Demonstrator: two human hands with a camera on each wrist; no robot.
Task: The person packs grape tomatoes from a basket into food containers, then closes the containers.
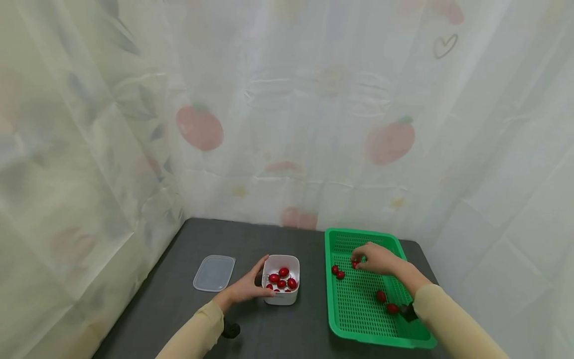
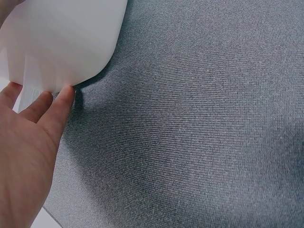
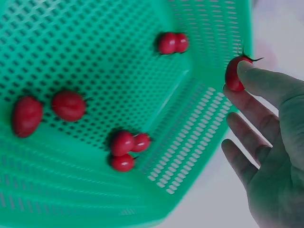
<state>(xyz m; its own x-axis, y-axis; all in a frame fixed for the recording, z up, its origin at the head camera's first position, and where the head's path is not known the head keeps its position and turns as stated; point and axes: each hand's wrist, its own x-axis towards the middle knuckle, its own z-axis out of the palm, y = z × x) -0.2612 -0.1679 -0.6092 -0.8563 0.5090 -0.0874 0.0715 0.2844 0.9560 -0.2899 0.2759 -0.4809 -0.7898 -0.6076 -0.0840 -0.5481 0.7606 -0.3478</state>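
My left hand [image 1: 244, 288] grips a white plastic container [image 1: 282, 299] at its left side, thumb along the near side and fingers at the far corner. Several red cherry tomatoes [image 1: 284, 272] lie inside it. In the left wrist view, fingertips [image 2: 66, 95] touch the container's smooth wall [image 2: 71, 38]. Over the far part of a green basket [image 1: 332, 299], my right hand [image 1: 378, 259] pinches one cherry tomato [image 3: 232, 76] between thumb and index finger, its green stem showing. The other fingers are spread apart. More cherry tomatoes [image 3: 69, 105] lie on the basket's perforated floor, some in small groups.
A translucent lid [image 1: 214, 273] lies flat on the dark grey table [image 1: 233, 234], left of the container. The basket stands at the right, its raised rim around the tomatoes. A pale curtain [image 1: 287, 124] with fruit prints hangs behind the table and at its sides.
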